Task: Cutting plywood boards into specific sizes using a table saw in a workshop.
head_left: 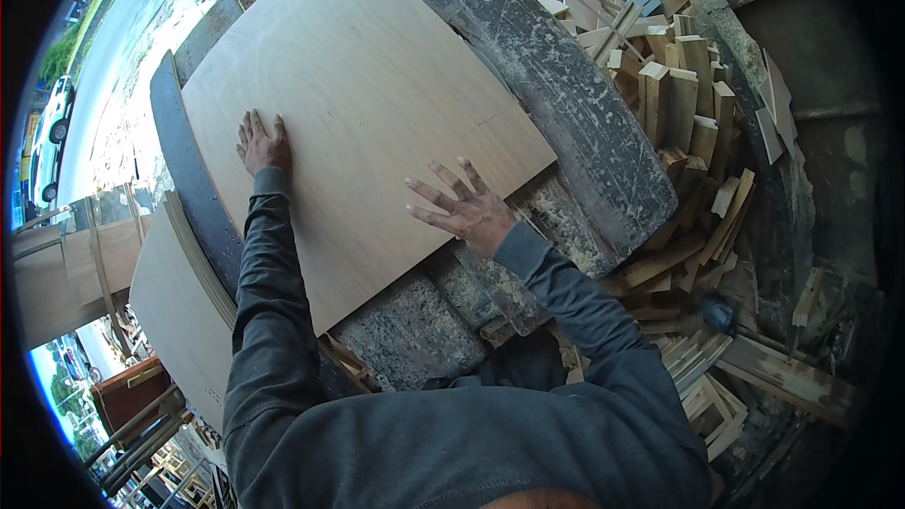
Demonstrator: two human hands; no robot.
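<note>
Pale wooden sheet [368, 104], broad and flat, lies on a dark, scuffed tabletop [566, 104], extending ahead from the left hand [265, 144], laid near its left edge, and the right hand [474, 217], fingers spread over the nearer edge; both are unclenched, gripping nothing.

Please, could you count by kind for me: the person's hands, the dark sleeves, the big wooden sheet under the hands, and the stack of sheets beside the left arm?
Hands: 2 (left hand, right hand)
Dark sleeves: 2
Big wooden sheet: 1
Stack of sheets: 1
Total: 6
</note>
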